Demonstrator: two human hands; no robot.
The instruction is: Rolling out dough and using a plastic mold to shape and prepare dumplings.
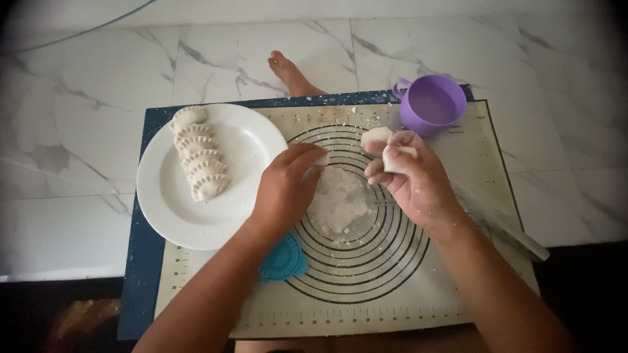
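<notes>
My left hand [286,188] is over the baking mat [451,287], its fingers closed on a small piece of dough [322,159] at the fingertips. My right hand [415,180] grips a larger lump of dough [395,158] above the mat's floured rings. Another dough chunk [375,138] lies on the mat just beyond my right hand. A blue dumpling press [282,260] sits on the mat under my left wrist.
A white plate [170,209] on the left holds a row of several shaped dumplings [199,160]. A purple cup [429,104] stands at the mat's far right. A clear rolling pin [504,222] lies along the mat's right side. A bare foot [291,73] rests on the marble floor beyond.
</notes>
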